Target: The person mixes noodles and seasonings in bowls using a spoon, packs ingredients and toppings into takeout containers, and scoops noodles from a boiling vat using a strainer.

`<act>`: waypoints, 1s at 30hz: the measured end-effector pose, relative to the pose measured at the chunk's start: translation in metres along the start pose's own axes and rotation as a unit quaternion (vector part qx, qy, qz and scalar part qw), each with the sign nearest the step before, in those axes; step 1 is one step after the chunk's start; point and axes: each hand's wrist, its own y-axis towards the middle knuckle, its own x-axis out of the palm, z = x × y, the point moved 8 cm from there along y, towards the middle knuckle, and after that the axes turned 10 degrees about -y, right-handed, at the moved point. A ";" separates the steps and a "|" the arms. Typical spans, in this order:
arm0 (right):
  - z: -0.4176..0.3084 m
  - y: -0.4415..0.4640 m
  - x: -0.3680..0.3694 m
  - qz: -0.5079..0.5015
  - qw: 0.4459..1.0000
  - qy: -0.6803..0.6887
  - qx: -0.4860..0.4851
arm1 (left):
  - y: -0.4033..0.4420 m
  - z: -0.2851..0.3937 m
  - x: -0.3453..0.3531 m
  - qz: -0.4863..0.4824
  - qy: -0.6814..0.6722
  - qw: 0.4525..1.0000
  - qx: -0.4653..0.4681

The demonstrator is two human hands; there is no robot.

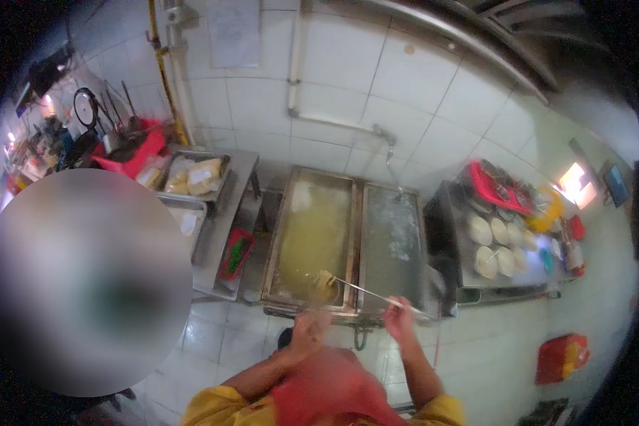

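My right hand point(399, 319) is closed round a long thin stick-like utensil point(366, 290), pale near the hand and silvery further out. Its far tip reaches left to a pale yellow clump of food point(325, 280), perhaps noodles, at the front of the left basin. Under the clump is a round shape like a strainer, blurred by steam. My left hand point(311, 330) is at that basin's front edge, fingers curled; what they grip is hidden. Cloudy yellowish liquid fills the left basin point(272, 273). Beside it, the right basin point(422, 248) holds clearer, bubbling water.
A pipe with a tap point(390, 145) hangs above the right basin. On the left, a steel table point(245, 170) bears trays point(224, 177) of bagged food. A red tray point(236, 253) with greens is below. Several bowls point(499, 231) and a red basket point(486, 184) stand on the right counter.
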 end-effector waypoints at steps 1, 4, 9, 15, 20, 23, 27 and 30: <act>-0.001 -0.001 0.003 -0.001 1.000 -0.001 0.001 | 0.003 0.012 0.002 -0.007 0.048 0.998 0.038; -0.009 0.000 0.010 -0.015 1.000 -0.021 -0.012 | 0.003 0.011 0.002 -0.018 0.019 0.999 0.021; -0.020 -0.011 0.030 -0.032 0.998 -0.033 0.032 | -0.002 0.002 0.002 -0.031 0.000 1.000 0.002; -0.037 -0.014 0.036 -0.014 1.000 -0.002 -0.003 | -0.001 0.002 -0.001 -0.051 0.036 0.998 0.025; -0.047 -0.016 0.038 -0.050 0.998 -0.012 -0.031 | -0.010 -0.015 -0.003 -0.022 -0.087 0.996 0.003; -0.047 -0.011 0.034 -0.064 0.998 -0.004 -0.021 | -0.012 -0.018 0.001 -0.041 0.025 0.999 0.015; -0.053 -0.014 0.033 -0.046 0.996 -0.044 -0.067 | -0.006 -0.010 0.001 0.008 -0.035 0.998 -0.047; -0.055 -0.020 0.042 -0.075 0.894 -0.406 -0.173 | -0.002 0.006 0.006 -0.044 -0.010 0.999 0.011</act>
